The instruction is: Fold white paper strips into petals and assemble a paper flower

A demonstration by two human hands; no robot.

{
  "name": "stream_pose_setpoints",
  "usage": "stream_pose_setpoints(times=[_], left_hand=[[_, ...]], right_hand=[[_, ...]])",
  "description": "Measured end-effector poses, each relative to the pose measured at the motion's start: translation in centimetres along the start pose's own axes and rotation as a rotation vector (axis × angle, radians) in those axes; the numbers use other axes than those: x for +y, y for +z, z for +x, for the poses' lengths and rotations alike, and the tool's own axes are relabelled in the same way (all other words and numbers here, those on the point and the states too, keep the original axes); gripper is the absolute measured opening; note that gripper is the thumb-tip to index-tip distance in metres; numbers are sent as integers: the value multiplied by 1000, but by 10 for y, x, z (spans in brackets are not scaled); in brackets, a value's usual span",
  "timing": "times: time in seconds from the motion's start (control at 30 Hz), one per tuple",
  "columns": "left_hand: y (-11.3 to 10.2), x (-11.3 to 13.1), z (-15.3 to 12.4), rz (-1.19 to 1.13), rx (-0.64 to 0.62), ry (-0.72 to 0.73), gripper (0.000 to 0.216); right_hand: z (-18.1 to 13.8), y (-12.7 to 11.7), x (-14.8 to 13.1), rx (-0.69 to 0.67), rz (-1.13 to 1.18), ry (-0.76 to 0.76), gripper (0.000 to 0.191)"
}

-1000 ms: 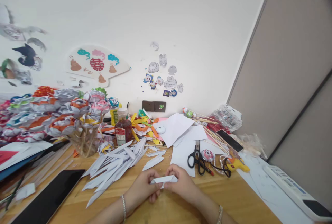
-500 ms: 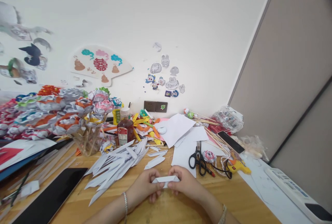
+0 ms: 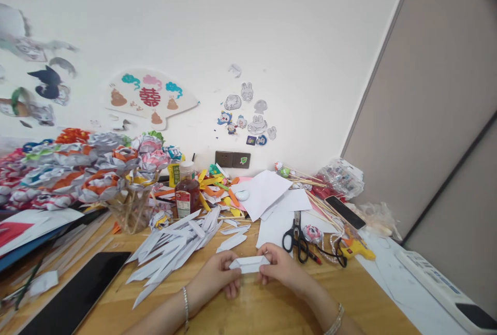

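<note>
A small folded strip of white paper (image 3: 249, 264) stretches between my two hands, just above the wooden table. My left hand (image 3: 224, 273) pinches its left end between thumb and fingers. The right end is gripped by my right hand (image 3: 275, 268), thumb in front and fingers behind. The strip's ends look slanted, with a crease along its length. To the left lies a heap of similar folded white paper strips (image 3: 174, 252). Black-handled scissors (image 3: 297, 239) rest on white sheets beyond my right hand.
A tablet-like black slab (image 3: 75, 293) lies at the left. Paper flowers (image 3: 97, 169) stand behind it, beside a jar of red-brown liquid (image 3: 187, 192). A yellow glue gun (image 3: 357, 250), a phone (image 3: 345, 212) and a paper rose (image 3: 312, 233) are at the right.
My hands have moved slightly apart, the right one a little up and to the right. More of the folded paper strip's front shows between them.
</note>
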State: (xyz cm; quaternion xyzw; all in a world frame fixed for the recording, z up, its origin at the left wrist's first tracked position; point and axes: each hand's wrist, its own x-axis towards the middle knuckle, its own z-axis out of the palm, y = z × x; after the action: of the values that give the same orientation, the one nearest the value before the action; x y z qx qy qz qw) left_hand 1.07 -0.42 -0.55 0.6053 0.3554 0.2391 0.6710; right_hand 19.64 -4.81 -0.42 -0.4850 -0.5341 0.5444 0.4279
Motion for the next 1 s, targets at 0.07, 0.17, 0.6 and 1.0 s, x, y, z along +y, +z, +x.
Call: stream_pose_setpoints(times=[0.07,0.17,0.6,1.0], left_hand=[[0,2,0,-8,2,0,35],[-1,3,0,-19,6,-1,35],[-1,6,-2,27,-37,-4,46],[0,1,-1,19,7,4,55]], right_hand=[[1,-2,1,18,-32,4,27],[1,-5,4,33,-60,10,29],[1,2,2,26,-79,0,22],[0,9,3,29,-128,-68,29]])
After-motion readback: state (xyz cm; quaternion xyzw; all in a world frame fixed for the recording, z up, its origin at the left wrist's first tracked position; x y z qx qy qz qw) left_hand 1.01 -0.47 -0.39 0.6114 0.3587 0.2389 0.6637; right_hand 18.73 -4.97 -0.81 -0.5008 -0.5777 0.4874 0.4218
